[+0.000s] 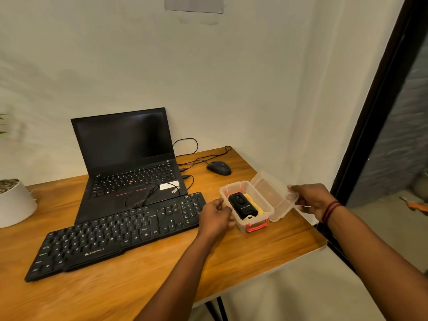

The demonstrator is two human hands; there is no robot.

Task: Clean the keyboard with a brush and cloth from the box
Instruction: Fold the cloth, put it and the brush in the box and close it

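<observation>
A black external keyboard point(115, 232) lies slanted on the wooden table point(139, 286) in front of a laptop. To its right stands a clear plastic box point(266, 202) with red latches. Inside it lies a black brush case point(242, 206) on a yellow cloth point(260, 210). My left hand point(215, 218) holds the box's left side with curled fingers. My right hand point(312, 200) pinches the edge of the clear lid point(273, 193), which is swung open to the right.
An open black laptop point(129, 163) stands behind the keyboard, a coiled cable on its palm rest. A black mouse point(218, 167) lies behind the box. A white plant pot point(14, 202) stands at far left. The table's right edge runs close beside the box.
</observation>
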